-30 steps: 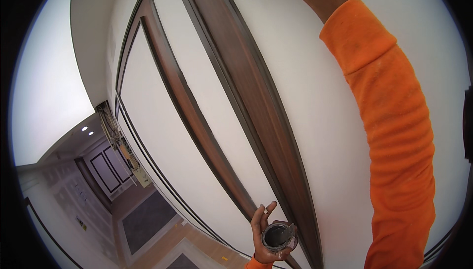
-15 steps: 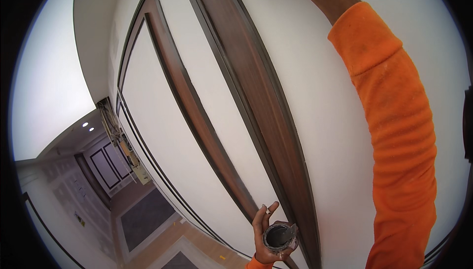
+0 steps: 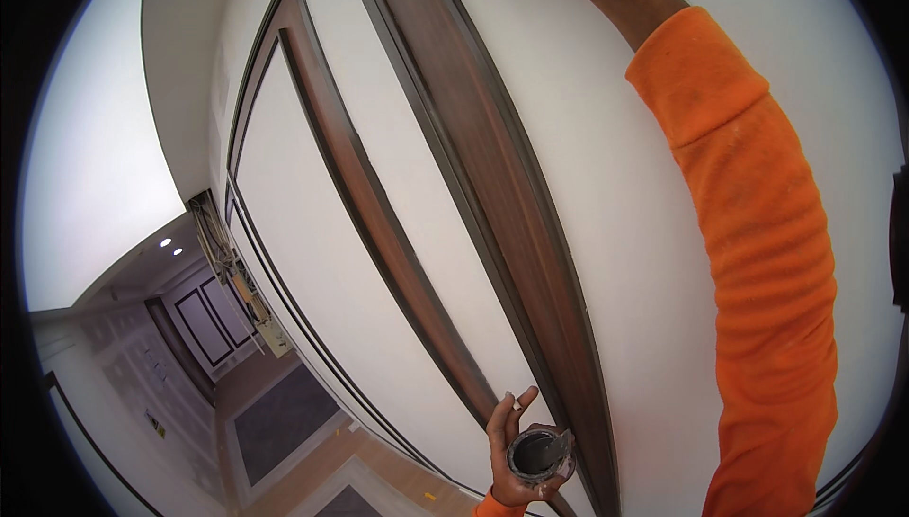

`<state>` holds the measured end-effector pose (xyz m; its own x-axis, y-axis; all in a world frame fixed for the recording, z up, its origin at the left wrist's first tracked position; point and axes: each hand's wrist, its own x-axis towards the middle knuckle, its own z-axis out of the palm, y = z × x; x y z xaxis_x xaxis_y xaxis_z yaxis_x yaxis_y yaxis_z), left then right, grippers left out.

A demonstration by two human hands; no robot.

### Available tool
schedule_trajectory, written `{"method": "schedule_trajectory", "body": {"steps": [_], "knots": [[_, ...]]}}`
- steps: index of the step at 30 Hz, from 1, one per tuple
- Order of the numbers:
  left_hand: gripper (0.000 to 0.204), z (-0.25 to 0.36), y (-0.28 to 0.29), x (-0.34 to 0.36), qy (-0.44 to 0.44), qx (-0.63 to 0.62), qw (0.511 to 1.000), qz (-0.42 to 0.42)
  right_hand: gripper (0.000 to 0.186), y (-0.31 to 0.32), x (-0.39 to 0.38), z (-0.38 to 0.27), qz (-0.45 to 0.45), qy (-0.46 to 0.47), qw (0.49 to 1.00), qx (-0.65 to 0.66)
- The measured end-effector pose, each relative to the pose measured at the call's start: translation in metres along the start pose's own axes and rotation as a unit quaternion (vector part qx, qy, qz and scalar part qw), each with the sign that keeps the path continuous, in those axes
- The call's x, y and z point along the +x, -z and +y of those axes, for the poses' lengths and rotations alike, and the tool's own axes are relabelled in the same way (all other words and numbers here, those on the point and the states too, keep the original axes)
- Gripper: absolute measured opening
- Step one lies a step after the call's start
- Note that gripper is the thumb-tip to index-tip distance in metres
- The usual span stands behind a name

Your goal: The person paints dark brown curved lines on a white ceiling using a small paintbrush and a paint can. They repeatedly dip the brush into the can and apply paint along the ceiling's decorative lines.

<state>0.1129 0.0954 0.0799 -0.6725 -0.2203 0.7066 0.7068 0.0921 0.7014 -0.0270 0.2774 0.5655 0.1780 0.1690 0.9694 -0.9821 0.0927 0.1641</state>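
Observation:
Low in the view, my left hand (image 3: 499,445) is closed around a small round pot (image 3: 516,468). Dark grey matter coats the pot's inside and rim, and a flat grey piece (image 3: 559,448) sticks up at its right side. Between the raised fingers of that hand is a small white stub (image 3: 517,403), too small to name. My right arm, in an orange sleeve (image 3: 762,233), reaches up along the white wall (image 3: 625,186). Its bare wrist runs out past the top edge, so the right hand is hidden.
A wide dark wood strip (image 3: 492,148) and a narrower brown frame (image 3: 369,205) run down the wall. Loose cables (image 3: 216,242) hang from an opening at the left. Beyond lies a corridor with a dark floor panel (image 3: 284,422). A bright ceiling panel (image 3: 95,148) glows upper left.
My right sleeve has shifted very slightly to the left. The left hand and the pot stay almost in the same place.

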Motion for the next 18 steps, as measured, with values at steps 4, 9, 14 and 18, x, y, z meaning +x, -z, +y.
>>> {"method": "schedule_trajectory", "body": {"steps": [4,9,14,18], "knots": [[0.135,0.000,0.000,0.000,0.002,-0.001,1.000,-0.002,0.019,-0.006,0.004,0.004,-0.006,0.012,1.000,-0.024],[0.136,-0.001,0.001,0.001,0.006,-0.004,1.000,-0.002,0.022,-0.006,0.009,0.007,-0.051,0.030,0.995,-0.078],[0.136,-0.001,0.000,0.002,0.005,-0.004,1.000,-0.003,0.021,-0.001,0.004,0.002,-0.068,0.016,0.996,-0.047],[0.137,-0.001,0.001,0.002,0.005,-0.005,1.000,-0.004,0.018,-0.002,0.004,0.000,-0.062,0.001,0.997,-0.044]]}}
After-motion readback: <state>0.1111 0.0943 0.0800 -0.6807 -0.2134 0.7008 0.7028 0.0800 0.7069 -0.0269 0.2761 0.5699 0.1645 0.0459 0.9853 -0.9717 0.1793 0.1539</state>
